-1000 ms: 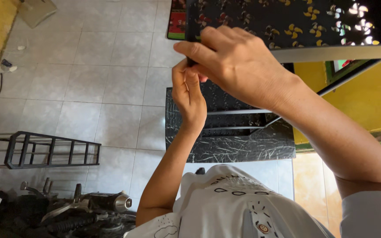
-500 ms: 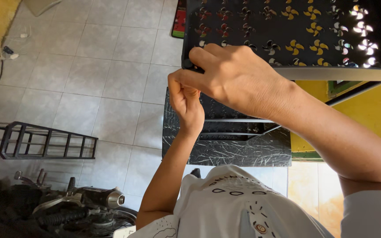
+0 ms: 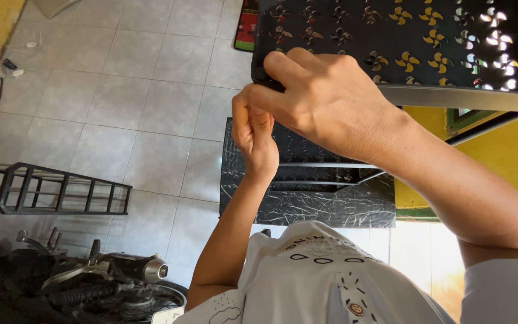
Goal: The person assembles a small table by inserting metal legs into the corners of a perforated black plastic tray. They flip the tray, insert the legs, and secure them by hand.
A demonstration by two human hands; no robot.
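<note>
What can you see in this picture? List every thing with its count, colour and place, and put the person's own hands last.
Perforated metal panel: one, black with pinwheel cut-outs, top right.
Textured panel: one, black, on the floor under the hands.
Metal rack: one, black, lying at left.
Motorcycle: one, dark with a chrome exhaust, bottom left.
Floor tiles: many, grey.
Wall: yellow, at right.
Left hand: fingers pinched below the perforated panel's corner.
Right hand: gripping that corner.
</note>
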